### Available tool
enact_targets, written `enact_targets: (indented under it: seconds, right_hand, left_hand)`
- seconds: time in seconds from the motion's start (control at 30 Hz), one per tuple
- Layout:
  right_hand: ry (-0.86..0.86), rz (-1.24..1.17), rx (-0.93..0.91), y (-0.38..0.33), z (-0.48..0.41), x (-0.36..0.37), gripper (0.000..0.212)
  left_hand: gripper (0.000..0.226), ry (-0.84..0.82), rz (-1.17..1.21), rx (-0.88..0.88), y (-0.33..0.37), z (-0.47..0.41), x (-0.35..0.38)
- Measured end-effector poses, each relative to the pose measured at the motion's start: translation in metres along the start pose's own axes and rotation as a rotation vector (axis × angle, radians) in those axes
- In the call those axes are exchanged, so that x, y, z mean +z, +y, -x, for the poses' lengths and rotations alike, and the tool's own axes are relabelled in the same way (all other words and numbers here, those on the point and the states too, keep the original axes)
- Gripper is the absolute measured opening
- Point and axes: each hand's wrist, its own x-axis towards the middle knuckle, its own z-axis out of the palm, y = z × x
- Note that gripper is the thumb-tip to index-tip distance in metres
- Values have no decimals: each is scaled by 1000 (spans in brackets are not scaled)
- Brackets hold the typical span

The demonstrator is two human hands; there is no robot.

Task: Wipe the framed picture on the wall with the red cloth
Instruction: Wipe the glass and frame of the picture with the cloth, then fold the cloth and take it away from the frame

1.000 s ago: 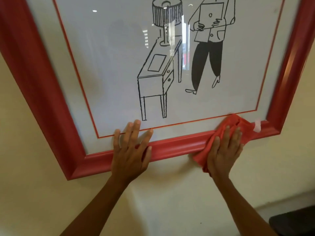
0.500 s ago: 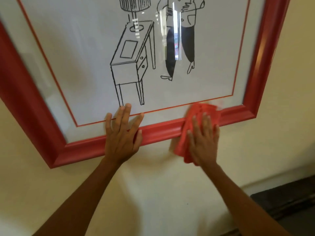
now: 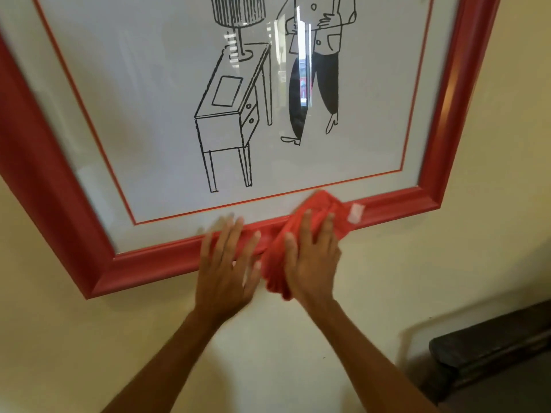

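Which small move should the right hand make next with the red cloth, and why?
Probably the right hand should slide the red cloth rightward along the bottom rail: the left hand lies flat on it close beside the cloth, blocking leftward travel.

Glossy red frame (image 3: 167, 260); reflective glass (image 3: 149, 114); soft cloth (image 3: 322, 210); matt wall (image 3: 492, 204).

Frame (image 3: 167, 260): red. Mat (image 3: 167, 234): white, thin red inner line. Drawing (image 3: 232, 120): black line art on white. Cloth (image 3: 316, 210): red, white tag (image 3: 356, 213). Wall (image 3: 477, 234): cream.
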Motion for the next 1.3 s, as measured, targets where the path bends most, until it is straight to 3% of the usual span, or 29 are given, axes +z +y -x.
enact_targets:
  seconds: [0.13, 0.27, 0.37, 0.47, 0.53, 0.67, 0.77, 0.83, 1.0, 1.1, 1.3]
  right_hand:
    - [-145, 6, -126, -4, 3, -9, 56]
    - [-152, -135, 47, -2, -23, -33, 41]
    - [-107, -86, 19, -5, -35, -39, 63]
    - [6, 109, 167, 4, -37, -42, 82]
    - [11, 182, 250, 10, -35, -42, 84]
    - [-140, 70, 311, 18, -41, -48, 65]
    - [-157, -184, 429, 37, -35, -62, 31]
    - [-174, -260, 533, 66, -22, -72, 21]
    - [-176, -386, 727, 161, 13, -100, 45]
    - [-201, -280, 685, 228, 37, -134, 46]
    - [-336, 17, 661, 383, 93, -213, 15]
  left_hand:
    - [75, -89, 156, -315, 55, 61, -12]
    - [88, -130, 395, -788, 86, 51, -24]
    - [80, -53, 700, -1140, 90, 32, -25]
    - [79, -30, 899, -1284, 89, 18, -20]
    - [72, -17, 927, -1351, 89, 16, -14]
    - [30, -31, 878, -1354, 96, 19, -10]
    - [20, -27, 909, -1312, 107, 21, -13]
    - [21, -65, 913, -1275, 121, 22, -13]
    - [45, -158, 985, -1217, 182, 16, -1]
    - [38, -299, 969, -1094, 240, 16, 16]
    - [2, -704, 944, -728, 396, 32, 58]
